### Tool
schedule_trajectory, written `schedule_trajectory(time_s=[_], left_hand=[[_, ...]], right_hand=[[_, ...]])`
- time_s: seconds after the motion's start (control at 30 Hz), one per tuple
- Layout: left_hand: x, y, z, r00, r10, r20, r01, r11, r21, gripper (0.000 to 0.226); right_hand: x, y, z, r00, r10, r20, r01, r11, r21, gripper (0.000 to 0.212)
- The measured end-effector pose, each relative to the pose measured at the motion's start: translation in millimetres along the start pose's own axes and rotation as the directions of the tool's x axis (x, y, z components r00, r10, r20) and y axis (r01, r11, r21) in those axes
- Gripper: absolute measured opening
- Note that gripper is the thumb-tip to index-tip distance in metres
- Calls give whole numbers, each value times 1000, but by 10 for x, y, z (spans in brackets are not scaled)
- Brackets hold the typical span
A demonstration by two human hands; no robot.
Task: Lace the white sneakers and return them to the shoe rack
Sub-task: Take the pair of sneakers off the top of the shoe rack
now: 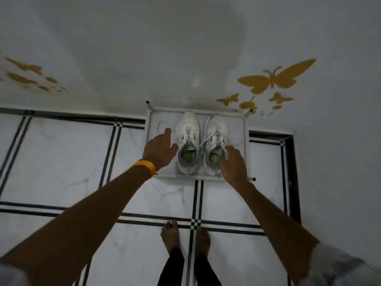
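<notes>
Two white sneakers stand side by side, toes toward the wall, on the top of a white shoe rack (245, 133). The left sneaker (188, 141) has tidy laces. On the right sneaker (215, 139) loose lace ends trail to both sides. My left hand (159, 148), with a yellow bangle at the wrist, hovers beside the left sneaker with fingers spread and the thumb near its side. My right hand (233, 162) rests on the right sneaker's heel collar and seems to hold it; its fingers hide part of the opening.
The rack stands against a white wall with yellow butterfly stickers (276, 78). The floor is white marble tile with black border lines (196, 203). My bare feet (171, 237) stand on the tiles below the rack.
</notes>
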State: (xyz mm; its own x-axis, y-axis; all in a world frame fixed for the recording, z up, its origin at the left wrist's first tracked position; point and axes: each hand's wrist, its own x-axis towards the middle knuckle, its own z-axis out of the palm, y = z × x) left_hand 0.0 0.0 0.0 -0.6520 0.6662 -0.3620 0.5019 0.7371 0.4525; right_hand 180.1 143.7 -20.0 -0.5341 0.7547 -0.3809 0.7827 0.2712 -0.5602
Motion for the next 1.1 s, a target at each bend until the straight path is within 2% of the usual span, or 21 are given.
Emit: schedule_trajectory(time_s=[0.13,0.23,0.43,0.53,0.67,0.83,0.97,1.1], left_hand=[[422,-350,843,990,-101,103,104,994,-23,55],[672,-506,1346,979,-156,131,165,984,-62,55],[967,-551,1791,994,-105,22,106,989,-104,39],[915,-555,1803,996,-81,-24,78,990,-121,32],[621,-477,1763,994,-46,-95,33,990,-135,22],[25,-310,1580,992,-42,-116,25,989,-145,16],[-622,-198,1495,993,-32,-114,10,982,-188,14],[-1269,-261,1630,991,6,-136,-36,976,-216,24]], right_hand=[[590,455,614,999,53,-15,-54,996,-70,29],[886,775,876,997,65,-52,-72,987,-144,40],[1208,1107,1019,998,-33,-54,18,967,-254,48],[1204,1103,1006,995,-62,-81,40,970,-240,45],[910,1054,939,983,-133,-130,111,980,-165,45],[221,1037,706,966,-208,-155,196,977,-85,49],[-442,1079,606,978,-153,-140,149,988,-37,51],[-1105,1282,681,985,-91,-148,94,995,16,53]])
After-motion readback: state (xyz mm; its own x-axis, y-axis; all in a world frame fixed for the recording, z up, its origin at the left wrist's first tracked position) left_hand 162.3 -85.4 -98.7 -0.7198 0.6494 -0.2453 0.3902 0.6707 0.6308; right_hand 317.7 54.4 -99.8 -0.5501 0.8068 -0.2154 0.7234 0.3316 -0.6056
